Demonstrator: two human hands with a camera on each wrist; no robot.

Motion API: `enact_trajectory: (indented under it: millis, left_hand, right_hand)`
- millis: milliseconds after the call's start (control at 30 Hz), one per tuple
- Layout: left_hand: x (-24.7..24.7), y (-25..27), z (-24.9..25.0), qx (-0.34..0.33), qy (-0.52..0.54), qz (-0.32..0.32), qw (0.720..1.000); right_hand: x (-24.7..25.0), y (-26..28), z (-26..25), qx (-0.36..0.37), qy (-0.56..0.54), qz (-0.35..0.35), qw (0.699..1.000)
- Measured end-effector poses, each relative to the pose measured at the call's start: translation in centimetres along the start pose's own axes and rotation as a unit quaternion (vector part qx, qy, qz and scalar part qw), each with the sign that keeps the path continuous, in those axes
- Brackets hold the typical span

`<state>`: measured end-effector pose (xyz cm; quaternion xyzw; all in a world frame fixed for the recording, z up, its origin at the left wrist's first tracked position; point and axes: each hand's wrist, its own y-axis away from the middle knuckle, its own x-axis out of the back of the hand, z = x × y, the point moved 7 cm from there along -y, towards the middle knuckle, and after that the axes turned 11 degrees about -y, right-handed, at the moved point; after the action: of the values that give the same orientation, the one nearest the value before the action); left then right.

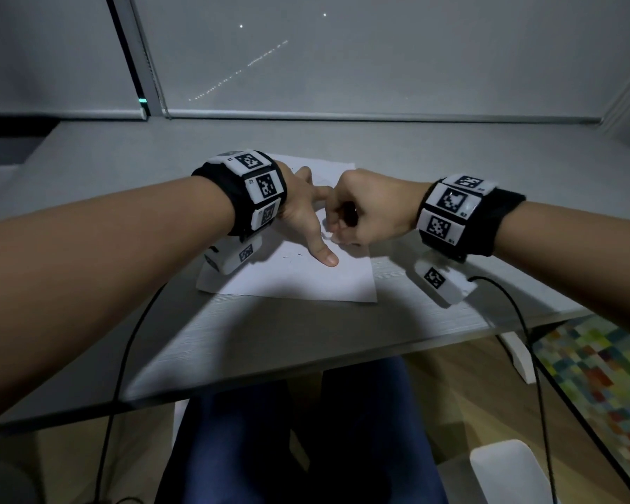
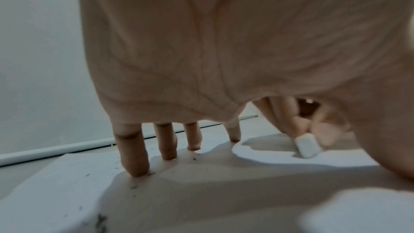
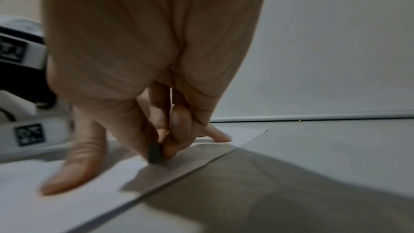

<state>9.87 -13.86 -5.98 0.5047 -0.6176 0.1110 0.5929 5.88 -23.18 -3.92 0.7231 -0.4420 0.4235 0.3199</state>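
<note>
A white sheet of paper lies on the grey table. My left hand is spread on it, fingertips and thumb pressing the sheet down. Just to its right, my right hand is curled, and its thumb and fingers pinch a small eraser whose lower end touches the paper. The eraser looks white in the left wrist view and dark in the right wrist view. Dark specks and faint pencil marks dot the paper near my left fingers.
A closed grey blind with its bottom rail stands behind the table. Black cables hang from both wrist units over the front edge. On the floor are a colourful mat at right and a white object.
</note>
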Motion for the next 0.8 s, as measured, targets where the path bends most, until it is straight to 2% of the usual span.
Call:
enact_trajectory:
  millis: [200,300,467,700,800]
  left_hand:
    - [0.2,0.0,0.2,0.008,0.004,-0.015,1.0]
    - [0.4,-0.1,0.3,0.005,-0.01,-0.021,1.0]
    - [0.4,-0.3,0.3,0.005,-0.016,-0.02,1.0]
    - [0.6,0.0,0.5,0.004,-0.017,-0.019,1.0]
    - [0.7,0.1,0.6,0.003,-0.023,-0.017,1.0]
  right_hand:
    - [1.9,-1.1,2.2,-0.03,0.046,0.054,0.997]
    - [1.6,-0.7,1.9,-0.012,0.046,0.047,0.998]
    - [0.4,0.6,0.9,0.019,0.012,-0.01,1.0]
    - [1.9,-0.7,2.4,-0.012,0.055,0.061,0.997]
    - [1.0,0.4,1.5,0.01,0.028,0.04,0.999]
